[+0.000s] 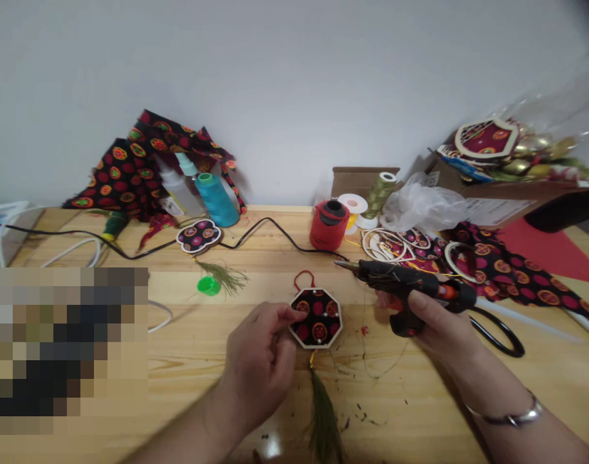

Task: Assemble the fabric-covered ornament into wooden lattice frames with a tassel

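Observation:
An octagonal ornament [316, 318] with a pale wooden rim and dark patterned fabric lies near the middle of the table. Small white dots show on its fabric. A red loop [304, 278] rises from its top and an olive tassel [323, 406] hangs below. My left hand [265, 357] pinches its left edge, the thumb on the fabric and the other fingers curled under. In my right hand [437, 325] is a black hot glue gun [401, 277], gripped by its handle. Its nozzle points left, above and right of the ornament.
A flower-shaped ornament [198, 237] lies at left beside a green cap [208, 286]. Behind stand a blue thread cone [217, 200] and a red spool [330, 225]. Wooden rings [384, 245], patterned fabric [521, 264] and scissors [504, 338] lie right. A black cable [270, 222] crosses the table.

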`<action>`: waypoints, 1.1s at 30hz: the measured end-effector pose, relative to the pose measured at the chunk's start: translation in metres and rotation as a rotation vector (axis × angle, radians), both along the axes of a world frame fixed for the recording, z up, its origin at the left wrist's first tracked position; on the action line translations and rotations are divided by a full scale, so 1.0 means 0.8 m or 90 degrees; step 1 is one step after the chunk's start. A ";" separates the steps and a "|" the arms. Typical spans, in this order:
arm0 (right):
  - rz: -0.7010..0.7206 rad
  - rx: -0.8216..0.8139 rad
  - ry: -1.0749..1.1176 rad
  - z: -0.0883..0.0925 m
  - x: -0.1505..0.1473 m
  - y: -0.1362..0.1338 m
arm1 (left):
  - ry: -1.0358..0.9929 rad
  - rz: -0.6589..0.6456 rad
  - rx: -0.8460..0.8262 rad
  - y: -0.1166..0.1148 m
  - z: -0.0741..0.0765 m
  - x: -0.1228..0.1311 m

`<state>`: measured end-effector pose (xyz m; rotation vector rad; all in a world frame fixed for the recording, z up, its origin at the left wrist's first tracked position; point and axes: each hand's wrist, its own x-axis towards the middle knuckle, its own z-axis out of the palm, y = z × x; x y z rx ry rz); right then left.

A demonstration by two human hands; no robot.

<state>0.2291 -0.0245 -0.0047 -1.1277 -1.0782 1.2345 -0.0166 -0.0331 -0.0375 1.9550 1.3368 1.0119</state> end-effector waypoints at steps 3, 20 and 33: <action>0.004 -0.003 0.026 -0.001 0.000 0.000 | 0.005 -0.007 0.004 0.001 0.000 0.000; 0.010 -0.003 0.011 -0.004 0.002 0.001 | 0.083 -0.030 0.101 0.004 0.007 0.002; -0.007 0.003 0.017 0.000 -0.001 0.000 | -0.038 0.003 0.078 0.002 0.006 -0.002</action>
